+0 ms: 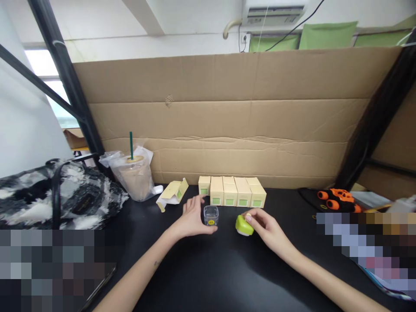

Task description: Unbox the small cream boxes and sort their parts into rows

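My left hand cups a small clear jar that stands on the black table; thumb and fingers curl round its left side. My right hand pinches a lime-green lid resting on the table just right of the jar. Behind both hands stands a row of several pale yellow boxes with green labels. One opened yellow box lies on its side to the left of the row.
An iced drink in a plastic bag stands at the back left, beside a black-and-white furry bag. An orange and black object lies at the right. A cardboard wall closes the back of the table.
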A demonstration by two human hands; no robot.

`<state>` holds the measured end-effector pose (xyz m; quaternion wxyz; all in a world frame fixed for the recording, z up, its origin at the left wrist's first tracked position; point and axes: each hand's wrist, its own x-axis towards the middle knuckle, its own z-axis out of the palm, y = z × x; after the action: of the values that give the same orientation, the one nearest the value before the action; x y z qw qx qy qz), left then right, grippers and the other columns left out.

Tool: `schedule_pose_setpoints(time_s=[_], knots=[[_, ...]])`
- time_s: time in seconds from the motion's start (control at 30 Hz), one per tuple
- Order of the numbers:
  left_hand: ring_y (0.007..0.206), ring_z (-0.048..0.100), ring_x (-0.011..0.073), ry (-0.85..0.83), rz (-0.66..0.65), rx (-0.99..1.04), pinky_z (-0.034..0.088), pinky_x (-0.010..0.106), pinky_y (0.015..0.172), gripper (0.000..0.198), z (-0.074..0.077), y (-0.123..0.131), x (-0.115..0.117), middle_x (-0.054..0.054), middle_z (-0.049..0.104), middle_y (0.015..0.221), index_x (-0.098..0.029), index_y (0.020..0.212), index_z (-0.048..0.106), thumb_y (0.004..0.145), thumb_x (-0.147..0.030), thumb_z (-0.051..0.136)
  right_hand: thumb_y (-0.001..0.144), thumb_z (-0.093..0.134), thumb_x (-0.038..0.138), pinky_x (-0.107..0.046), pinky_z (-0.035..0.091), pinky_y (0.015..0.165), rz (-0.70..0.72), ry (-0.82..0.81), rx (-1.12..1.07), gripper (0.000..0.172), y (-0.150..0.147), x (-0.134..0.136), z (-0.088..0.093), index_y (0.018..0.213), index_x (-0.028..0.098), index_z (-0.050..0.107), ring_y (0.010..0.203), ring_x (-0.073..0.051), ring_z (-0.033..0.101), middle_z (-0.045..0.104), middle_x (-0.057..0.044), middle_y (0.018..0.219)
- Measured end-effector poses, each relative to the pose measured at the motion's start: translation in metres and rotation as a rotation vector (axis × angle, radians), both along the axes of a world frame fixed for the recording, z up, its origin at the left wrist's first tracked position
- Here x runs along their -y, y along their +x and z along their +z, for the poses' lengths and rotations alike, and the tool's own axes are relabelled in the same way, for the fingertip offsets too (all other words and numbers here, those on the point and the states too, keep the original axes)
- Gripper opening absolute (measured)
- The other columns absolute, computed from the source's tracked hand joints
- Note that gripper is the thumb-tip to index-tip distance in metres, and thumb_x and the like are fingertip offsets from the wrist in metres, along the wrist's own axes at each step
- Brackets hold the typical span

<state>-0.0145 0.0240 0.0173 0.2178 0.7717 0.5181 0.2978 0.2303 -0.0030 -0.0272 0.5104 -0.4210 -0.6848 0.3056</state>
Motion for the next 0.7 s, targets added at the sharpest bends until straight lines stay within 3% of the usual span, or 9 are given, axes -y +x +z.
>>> schedule_pose_setpoints(time_s=[0.07, 0.13, 0.2, 0.23, 0.33, 0.4, 0.47, 0.57, 0.7], knots=[[0.104, 0.048, 0.0259, -0.040, -0.028, 0.243, 0.037, 0.039, 0.088, 0.067, 0.003, 0.011, 0.008, 0.010, 0.051, 0.111, -0.019, 0.117, 0.039, 0.062, -0.045, 0.067, 0.086, 0.052, 0.050, -0.031, 0.051, 0.072, 0.007, 0.014, -0.028, 0.030, -0.002, 0.004, 0.005, 0.082, 0.020, 0.057, 0.079, -0.019, 0.062, 0.065, -0.005, 0.084], [0.076, 0.056, 0.0186, -0.190, -0.125, 0.485, 0.043, 0.031, 0.068, 0.054, 0.000, 0.026, 0.019, 0.007, 0.059, 0.090, -0.018, 0.111, 0.041, 0.076, -0.058, 0.048, 0.086, 0.048, 0.053, -0.031, 0.051, 0.075, 0.018, 0.030, -0.060, 0.032, -0.007, 0.009, 0.010, 0.086, 0.021, 0.056, 0.083, -0.019, 0.062, 0.065, -0.006, 0.088], [0.050, 0.052, 0.0143, -0.476, -0.288, 0.600, 0.038, 0.026, 0.050, 0.060, -0.008, 0.041, 0.029, 0.005, 0.061, 0.070, -0.016, 0.108, 0.042, 0.081, -0.068, 0.027, 0.088, 0.044, 0.054, -0.031, 0.052, 0.074, 0.035, 0.038, -0.089, 0.033, -0.013, 0.015, 0.012, 0.088, 0.022, 0.054, 0.085, -0.019, 0.063, 0.065, -0.007, 0.092], [0.045, 0.051, 0.0136, -0.695, -0.401, 0.679, 0.036, 0.025, 0.046, 0.064, -0.013, 0.047, 0.033, 0.006, 0.062, 0.068, -0.015, 0.107, 0.044, 0.081, -0.070, 0.022, 0.089, 0.042, 0.053, -0.031, 0.053, 0.074, 0.050, 0.034, -0.103, 0.033, -0.016, 0.018, 0.012, 0.089, 0.022, 0.053, 0.086, -0.019, 0.063, 0.066, -0.007, 0.094], [0.045, 0.052, 0.0124, -1.152, -0.576, 0.968, 0.039, 0.026, 0.048, 0.061, -0.028, 0.057, 0.041, 0.006, 0.061, 0.064, -0.011, 0.093, 0.052, 0.082, -0.068, 0.030, 0.091, 0.044, 0.048, -0.034, 0.054, 0.077, 0.104, 0.010, -0.126, 0.028, -0.020, 0.022, 0.011, 0.087, 0.022, 0.054, 0.091, -0.021, 0.064, 0.066, -0.008, 0.099], [0.048, 0.053, 0.0114, -1.189, -0.530, 1.081, 0.041, 0.025, 0.051, 0.055, -0.033, 0.058, 0.042, 0.005, 0.057, 0.061, -0.009, 0.080, 0.054, 0.084, -0.061, 0.037, 0.089, 0.048, 0.045, -0.036, 0.052, 0.083, 0.095, 0.034, -0.085, 0.025, -0.016, 0.021, 0.012, 0.088, 0.022, 0.058, 0.102, -0.023, 0.061, 0.064, -0.009, 0.108], [0.051, 0.056, 0.0116, -1.124, -0.475, 1.107, 0.042, 0.025, 0.053, 0.049, -0.035, 0.057, 0.041, 0.005, 0.059, 0.064, -0.010, 0.079, 0.051, 0.085, -0.058, 0.043, 0.088, 0.051, 0.040, -0.037, 0.051, 0.085, 0.067, 0.108, 0.018, 0.021, -0.010, 0.020, 0.014, 0.097, 0.023, 0.060, 0.109, -0.023, 0.057, 0.060, -0.010, 0.116], [0.053, 0.060, 0.0133, -0.937, -0.434, 1.085, 0.043, 0.024, 0.053, 0.041, -0.037, 0.058, 0.040, 0.005, 0.063, 0.068, -0.018, 0.086, 0.039, 0.082, -0.056, 0.050, 0.081, 0.060, 0.032, -0.033, 0.054, 0.076, 0.093, 0.220, 0.207, 0.032, -0.004, 0.021, 0.018, 0.112, 0.024, 0.056, 0.102, -0.022, 0.060, 0.059, -0.010, 0.116], [0.052, 0.060, 0.0121, -0.796, -0.429, 1.045, 0.046, 0.026, 0.057, 0.046, -0.045, 0.061, 0.041, -0.002, 0.060, 0.065, -0.022, 0.086, 0.029, 0.078, -0.056, 0.058, 0.075, 0.064, 0.021, -0.032, 0.055, 0.075, 0.080, 0.301, 0.375, 0.038, -0.007, 0.028, 0.018, 0.111, 0.023, 0.053, 0.096, -0.021, 0.062, 0.063, -0.008, 0.107]])
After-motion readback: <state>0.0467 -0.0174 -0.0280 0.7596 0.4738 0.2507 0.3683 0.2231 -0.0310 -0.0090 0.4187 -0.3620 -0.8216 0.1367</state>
